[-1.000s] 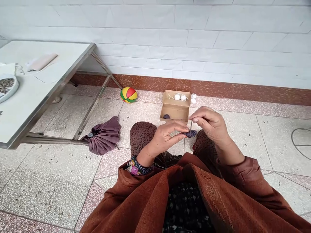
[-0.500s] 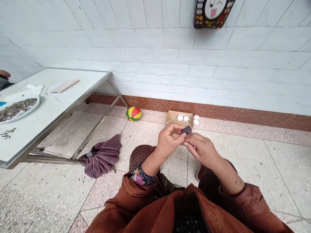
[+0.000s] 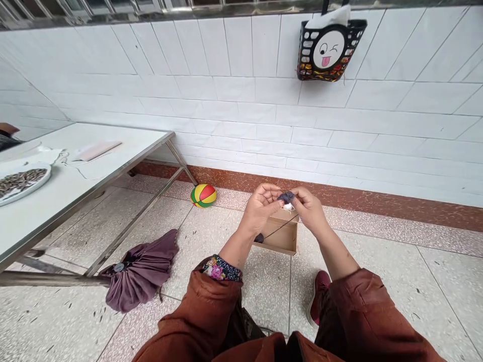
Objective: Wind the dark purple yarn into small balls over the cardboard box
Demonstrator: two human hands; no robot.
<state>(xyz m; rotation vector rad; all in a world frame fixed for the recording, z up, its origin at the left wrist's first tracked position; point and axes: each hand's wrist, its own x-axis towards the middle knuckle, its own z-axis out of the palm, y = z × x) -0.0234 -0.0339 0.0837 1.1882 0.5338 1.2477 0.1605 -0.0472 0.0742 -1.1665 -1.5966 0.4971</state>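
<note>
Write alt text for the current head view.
A person's left hand and right hand hold a small dark purple yarn bundle; below it, a dark strand slants down to a dark ball in an open cardboard box. A red, yellow and green ball lies on the floor near a white-topped table.

left hand (image 3: 259,210) and right hand (image 3: 309,208) holding dark yarn (image 3: 286,197), open cardboard box (image 3: 286,241) on floor (image 3: 372,271), multicoloured ball (image 3: 204,195)
</note>
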